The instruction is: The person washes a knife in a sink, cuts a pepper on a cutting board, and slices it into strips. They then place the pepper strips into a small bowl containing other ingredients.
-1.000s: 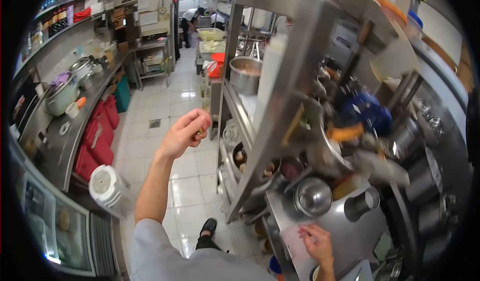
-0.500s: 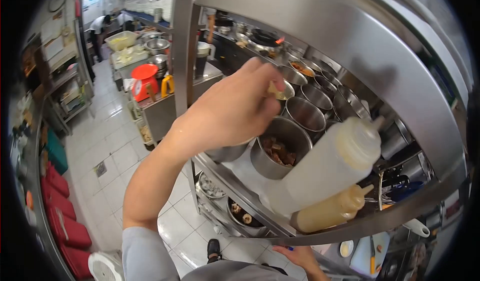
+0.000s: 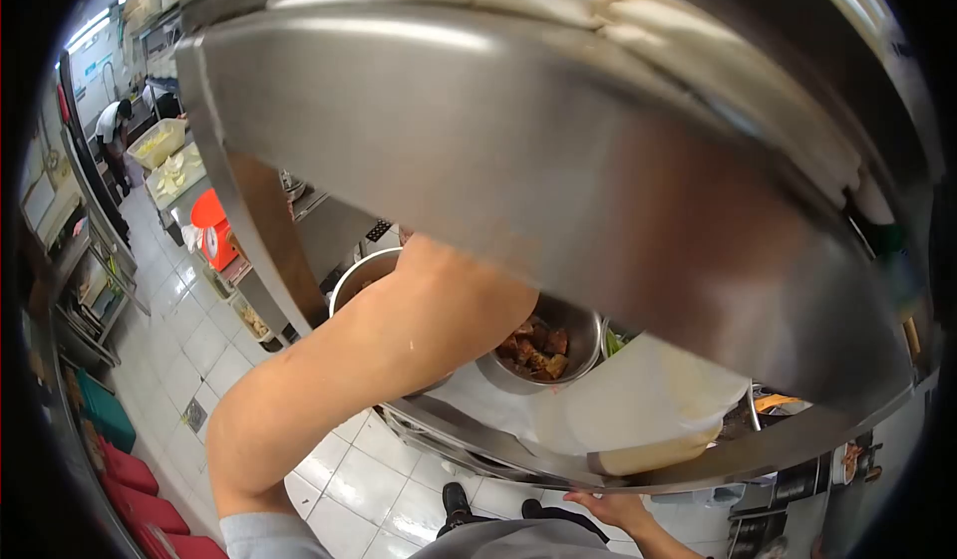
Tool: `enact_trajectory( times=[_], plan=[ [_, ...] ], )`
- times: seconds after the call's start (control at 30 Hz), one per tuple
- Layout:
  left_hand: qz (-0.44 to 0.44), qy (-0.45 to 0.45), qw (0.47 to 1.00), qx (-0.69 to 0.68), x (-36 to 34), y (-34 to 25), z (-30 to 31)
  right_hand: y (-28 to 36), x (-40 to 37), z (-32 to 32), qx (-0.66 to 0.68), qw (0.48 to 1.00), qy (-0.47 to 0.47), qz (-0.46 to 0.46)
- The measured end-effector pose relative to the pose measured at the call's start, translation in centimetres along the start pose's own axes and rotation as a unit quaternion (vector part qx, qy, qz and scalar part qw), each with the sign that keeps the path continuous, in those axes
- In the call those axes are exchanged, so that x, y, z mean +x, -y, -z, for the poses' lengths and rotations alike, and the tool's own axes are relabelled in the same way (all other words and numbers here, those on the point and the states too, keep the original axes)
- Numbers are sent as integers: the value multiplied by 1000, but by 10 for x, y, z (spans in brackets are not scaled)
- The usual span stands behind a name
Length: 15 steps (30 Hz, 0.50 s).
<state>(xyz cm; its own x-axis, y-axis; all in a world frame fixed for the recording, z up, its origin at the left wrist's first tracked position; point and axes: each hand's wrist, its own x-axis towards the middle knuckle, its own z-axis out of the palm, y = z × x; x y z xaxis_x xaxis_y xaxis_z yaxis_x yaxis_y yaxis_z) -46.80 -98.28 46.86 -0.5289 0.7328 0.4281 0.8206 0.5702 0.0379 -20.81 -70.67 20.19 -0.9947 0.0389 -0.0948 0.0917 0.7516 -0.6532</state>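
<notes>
My left arm reaches over the shelf, and my left hand [image 3: 469, 275] passes behind a wide steel beam [image 3: 399, 101], which hides its fingers. Below and beside the wrist, a steel pot [image 3: 498, 372] holds brown chunks of meat [image 3: 543, 345]. Another round steel container [image 3: 344, 285] is partly covered by my forearm. Near the front shelf edge lie a large whitish squeeze bottle [image 3: 638, 395] and a smaller yellowish bottle [image 3: 663, 454]. My right hand [image 3: 616, 509] is low by the shelf's front edge, fingers stretched out, with nothing visible in it.
The steel frame fills the upper view. To the left, a red scale [image 3: 209, 225] and a tub of yellow food [image 3: 157, 142] stand on a counter. A person [image 3: 110, 131] bends at the back. Red bins [image 3: 135, 509] line the left wall above the tiled floor [image 3: 204, 345].
My view has moved closer to the beam, which now covers more of the shelf. My left hand, earlier pinching a small yellowish piece above the pots, has gone behind the beam.
</notes>
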Motion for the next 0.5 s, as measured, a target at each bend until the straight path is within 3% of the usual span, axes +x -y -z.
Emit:
enact_trajectory(
  times=[0.1,0.2,0.3,0.33,0.43,0.47,0.5],
  plan=[
    [7,4,1000,10,10,1,3,-6,-1,-3,-38,999,-1,29],
    [17,7,1000,13,16,3,5,28,5,16,-22,997,54,-60],
    [34,-1,999,21,26,-1,5,32,4,15,-34,998,14,-46],
    [41,-3,999,23,30,-2,4,42,4,19,-13,990,51,-132],
    [68,-17,997,30,52,-2,-10,23,2,7,18,993,46,-103],
    [77,-25,996,34,62,-2,-16,20,4,5,-2,1000,15,-27],
    [87,-29,995,37,74,0,-25,22,3,6,-1,999,14,-30]
  ],
)
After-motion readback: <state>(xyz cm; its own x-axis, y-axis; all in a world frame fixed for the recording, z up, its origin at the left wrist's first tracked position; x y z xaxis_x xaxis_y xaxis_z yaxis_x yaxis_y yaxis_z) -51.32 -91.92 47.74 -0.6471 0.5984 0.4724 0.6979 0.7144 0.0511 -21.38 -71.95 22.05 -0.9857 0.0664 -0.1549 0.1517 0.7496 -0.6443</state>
